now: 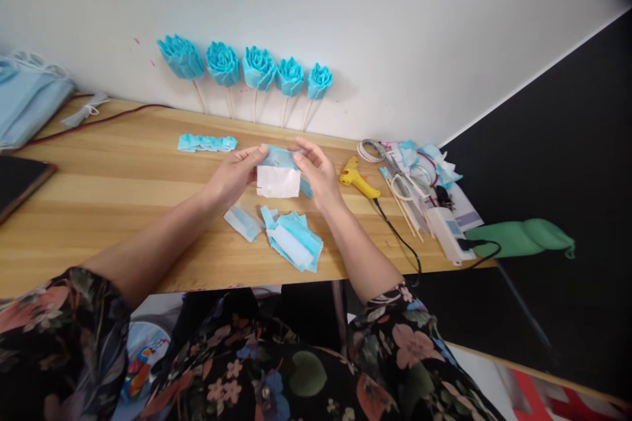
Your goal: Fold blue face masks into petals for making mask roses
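A piece of blue and white mask fabric [278, 181] is stretched between my two hands, just above the table. My left hand [231, 174] pinches its left edge between thumb and fingers. At its upper right, my right hand [318, 174] grips the fabric with the thumb in front. A blue scrap partly shows beside the right palm. Below the hands lie a loose pale piece [243, 222] and a pile of blue and white fabric pieces [295, 243]. A pleated blue strip [207, 143] rests beyond my left hand.
Several blue fabric roses [258, 69] on sticks lean against the wall. To the right are a yellow glue gun [358, 179], a tape roll [371, 150], scissors [402, 187], wooden sticks and a white power strip [450, 233]. Blue face masks [29, 102] are stacked far left.
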Demonstrator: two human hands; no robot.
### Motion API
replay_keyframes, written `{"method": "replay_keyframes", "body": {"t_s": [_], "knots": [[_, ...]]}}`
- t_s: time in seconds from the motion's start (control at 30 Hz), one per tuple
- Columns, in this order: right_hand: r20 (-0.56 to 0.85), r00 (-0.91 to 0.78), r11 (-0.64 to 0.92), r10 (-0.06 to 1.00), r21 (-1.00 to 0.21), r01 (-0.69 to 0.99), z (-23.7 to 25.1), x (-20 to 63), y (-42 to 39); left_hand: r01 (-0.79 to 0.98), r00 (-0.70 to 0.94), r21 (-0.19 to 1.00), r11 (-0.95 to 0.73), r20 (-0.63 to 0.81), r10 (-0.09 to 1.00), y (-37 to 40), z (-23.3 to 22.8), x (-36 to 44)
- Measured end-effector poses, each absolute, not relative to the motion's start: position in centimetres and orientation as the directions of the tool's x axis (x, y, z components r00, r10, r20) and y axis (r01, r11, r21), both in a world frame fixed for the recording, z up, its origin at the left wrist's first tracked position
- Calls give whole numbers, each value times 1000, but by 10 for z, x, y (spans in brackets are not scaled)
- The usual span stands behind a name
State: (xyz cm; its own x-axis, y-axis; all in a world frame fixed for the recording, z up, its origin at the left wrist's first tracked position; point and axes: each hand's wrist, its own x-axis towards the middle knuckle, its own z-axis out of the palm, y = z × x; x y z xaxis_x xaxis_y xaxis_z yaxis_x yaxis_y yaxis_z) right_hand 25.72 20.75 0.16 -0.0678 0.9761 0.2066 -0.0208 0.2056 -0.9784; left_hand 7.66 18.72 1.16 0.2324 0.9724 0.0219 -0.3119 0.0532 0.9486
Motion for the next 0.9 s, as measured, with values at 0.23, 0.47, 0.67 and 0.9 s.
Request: {"method": "replay_keyframes", "body": {"t_s": [0.23, 0.47, 0.67, 0.9], "knots": [[197, 70, 197, 978, -980, 0, 2, 258, 207, -320, 388, 932, 169, -33, 921, 194, 0, 76], [219, 93, 218, 971, -976, 20, 7, 259, 207, -269, 362, 953, 137, -32, 932, 191, 4, 73], [234, -18, 234, 972, -972, 1, -3, 262, 214, -274, 315, 953, 131, -40, 948, 191, 3, 74], [226, -26, 225, 974, -974, -13, -9, 263, 216, -232, 281, 963, 136, -67, 957, 190, 6, 75]]}}
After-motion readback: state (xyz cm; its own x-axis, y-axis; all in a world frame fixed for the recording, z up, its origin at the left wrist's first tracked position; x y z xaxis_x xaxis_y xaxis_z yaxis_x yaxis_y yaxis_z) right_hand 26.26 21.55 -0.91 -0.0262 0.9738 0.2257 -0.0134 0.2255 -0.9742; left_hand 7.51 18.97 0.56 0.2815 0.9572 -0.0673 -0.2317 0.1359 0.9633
